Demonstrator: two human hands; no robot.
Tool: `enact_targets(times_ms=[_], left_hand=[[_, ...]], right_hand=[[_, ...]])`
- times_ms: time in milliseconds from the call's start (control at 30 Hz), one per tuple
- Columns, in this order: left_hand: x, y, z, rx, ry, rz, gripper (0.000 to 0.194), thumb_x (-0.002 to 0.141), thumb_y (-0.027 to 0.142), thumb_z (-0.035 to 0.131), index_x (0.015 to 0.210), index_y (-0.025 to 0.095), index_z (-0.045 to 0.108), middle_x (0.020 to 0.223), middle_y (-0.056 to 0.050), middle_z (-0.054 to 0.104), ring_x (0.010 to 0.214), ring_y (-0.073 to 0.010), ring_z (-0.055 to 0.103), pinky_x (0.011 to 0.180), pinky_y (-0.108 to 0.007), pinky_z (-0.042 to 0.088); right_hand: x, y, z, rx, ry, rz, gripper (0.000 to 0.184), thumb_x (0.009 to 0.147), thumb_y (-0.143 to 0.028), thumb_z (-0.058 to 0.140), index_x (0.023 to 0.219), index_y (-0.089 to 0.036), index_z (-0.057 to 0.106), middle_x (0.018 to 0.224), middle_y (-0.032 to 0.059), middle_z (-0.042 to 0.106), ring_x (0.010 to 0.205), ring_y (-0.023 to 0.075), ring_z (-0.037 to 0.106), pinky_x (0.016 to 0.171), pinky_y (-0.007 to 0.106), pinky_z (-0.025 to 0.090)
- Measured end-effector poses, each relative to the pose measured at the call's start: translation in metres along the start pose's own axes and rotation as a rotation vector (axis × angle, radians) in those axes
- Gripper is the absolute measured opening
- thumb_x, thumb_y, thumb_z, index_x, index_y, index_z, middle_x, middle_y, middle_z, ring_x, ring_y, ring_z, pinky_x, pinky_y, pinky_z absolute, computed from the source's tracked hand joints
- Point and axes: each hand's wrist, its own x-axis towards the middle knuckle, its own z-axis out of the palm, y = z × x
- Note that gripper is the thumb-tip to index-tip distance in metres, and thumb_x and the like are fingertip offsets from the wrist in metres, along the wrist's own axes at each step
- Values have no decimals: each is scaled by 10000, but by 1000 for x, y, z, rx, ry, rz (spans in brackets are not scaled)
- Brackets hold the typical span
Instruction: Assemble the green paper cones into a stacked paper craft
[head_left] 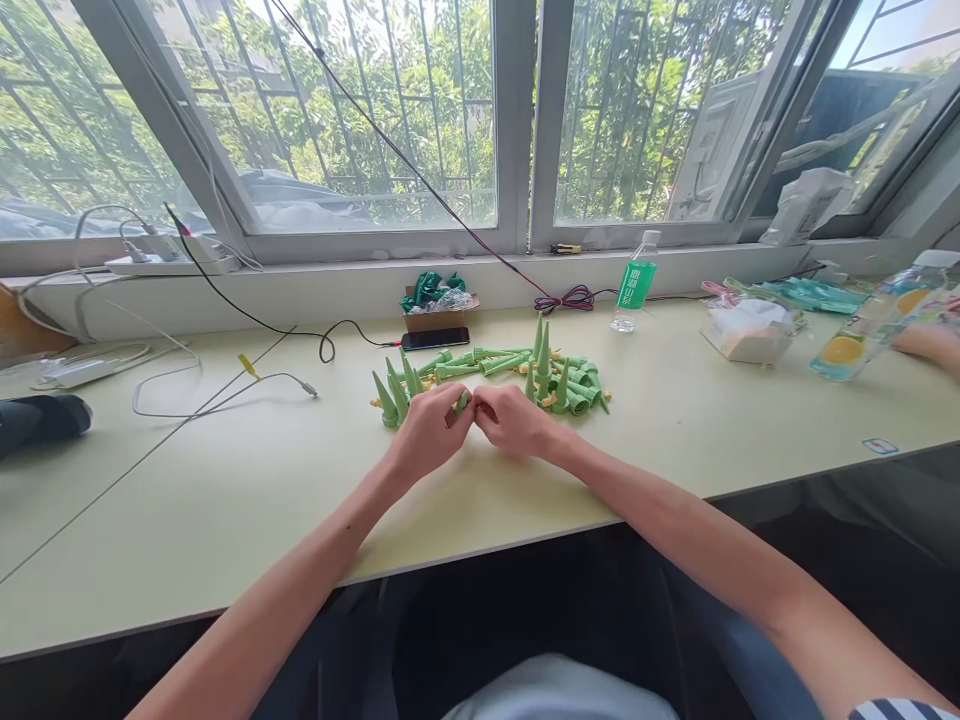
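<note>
My left hand (433, 425) is closed around a small green plastic piece (460, 402), part of which shows between thumb and fingers. My right hand (511, 418) meets it at the fingertips, its fingers pinched together; whatever they hold is hidden. Just behind the hands lies a spread of green cone-shaped plastic pieces (505, 362) with small yellowish bits among them. Several green cones stand upright at the left (387, 400), and a taller stacked pair of cones (542, 360) rises right of centre.
A black phone (435, 338) lies before a small cardboard box (441, 317). A water bottle (634, 282) stands further right, near a tissue box (750, 332) and a bottle with orange pictures (874, 320). Cables (225, 395) cross the table's left side. Another person's hand (930, 342) is at far right.
</note>
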Motion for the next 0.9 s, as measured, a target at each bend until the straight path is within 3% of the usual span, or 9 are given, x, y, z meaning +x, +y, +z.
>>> enact_targets(times_ms=[733,900], left_hand=[[1,-1,0,-5,19,-1,198,880,260,514,706,183,568,573,24,487,474,-97,382,513,-246,346],[1,0,-1,-50,20,-36,196,890,285,510,740,182,583,619,11,538,470,-98,445,508,-243,379]], right_hand=[[2,2,0,3,34,-26,165,843,-137,451,690,-194,422,576,-35,445,513,97,346,514,227,259],[1,1,1,39,58,-21,157,846,-146,455,696,-192,442,565,-43,433,502,94,340,507,224,263]])
